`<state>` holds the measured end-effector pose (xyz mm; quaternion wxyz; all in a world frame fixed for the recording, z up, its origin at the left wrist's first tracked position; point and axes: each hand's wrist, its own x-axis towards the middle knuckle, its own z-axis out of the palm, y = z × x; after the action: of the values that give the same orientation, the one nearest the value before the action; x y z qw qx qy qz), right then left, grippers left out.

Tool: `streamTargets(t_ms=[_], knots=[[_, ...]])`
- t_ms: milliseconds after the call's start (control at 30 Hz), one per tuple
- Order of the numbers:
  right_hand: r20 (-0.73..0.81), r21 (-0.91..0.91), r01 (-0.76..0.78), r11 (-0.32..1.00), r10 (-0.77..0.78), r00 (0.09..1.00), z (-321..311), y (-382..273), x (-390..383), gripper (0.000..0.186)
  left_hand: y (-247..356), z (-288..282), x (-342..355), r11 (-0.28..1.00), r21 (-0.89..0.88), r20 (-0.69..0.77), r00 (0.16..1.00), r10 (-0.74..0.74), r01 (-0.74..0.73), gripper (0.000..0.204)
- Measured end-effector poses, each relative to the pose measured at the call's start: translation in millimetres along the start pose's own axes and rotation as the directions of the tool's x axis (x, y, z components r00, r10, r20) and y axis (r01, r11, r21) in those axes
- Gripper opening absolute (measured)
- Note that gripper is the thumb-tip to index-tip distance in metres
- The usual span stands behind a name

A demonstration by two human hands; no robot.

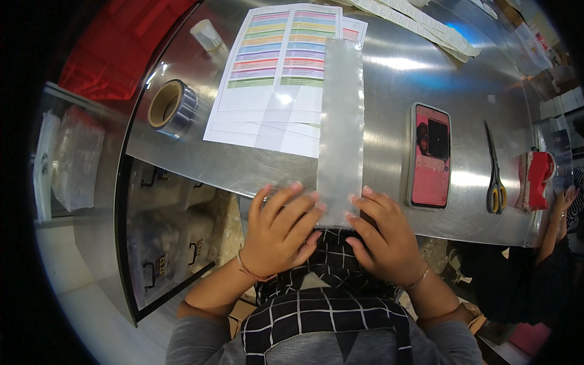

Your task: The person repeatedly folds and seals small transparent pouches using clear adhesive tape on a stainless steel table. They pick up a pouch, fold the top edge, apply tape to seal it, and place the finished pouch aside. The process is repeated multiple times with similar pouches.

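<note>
A long translucent plastic strip (340, 131) lies upright across the steel table (392, 82), its bottom end at the front edge. My left hand (281, 226) is open, its fingers curved apart at the strip's lower left. My right hand (380, 234) is open too, fingertips at the strip's lower right edge. The strip partly covers printed sheets (255, 103) with coloured rows. A pink-screened phone (430, 155) and scissors (496, 188) with black-and-yellow handles lie to the right.
A film roll (172, 106), white tube (207, 35), paper strips (426, 33) and red tape dispenser (533, 182) are on the table. A red crate (112, 45) is at left, drawers (158, 243) below. Another person's hand (564, 198) shows at far right.
</note>
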<state>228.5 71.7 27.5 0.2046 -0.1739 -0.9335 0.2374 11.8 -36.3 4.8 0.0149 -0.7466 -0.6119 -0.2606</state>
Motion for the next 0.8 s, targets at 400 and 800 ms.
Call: streamTargets(t_ms=[400,800], knots=[[-0.071,-0.18,0.115,0.977,-0.129,0.989,11,10,5,0.028,-13,9,17,0.975,-0.065,-0.086,0.975,0.205,-0.211,0.018],[-0.079,0.041,-0.101,0.994,0.104,0.991,9,4,17,0.018,-9,12,20,0.95,-0.311,-0.054,0.998,-0.028,0.01,0.014]])
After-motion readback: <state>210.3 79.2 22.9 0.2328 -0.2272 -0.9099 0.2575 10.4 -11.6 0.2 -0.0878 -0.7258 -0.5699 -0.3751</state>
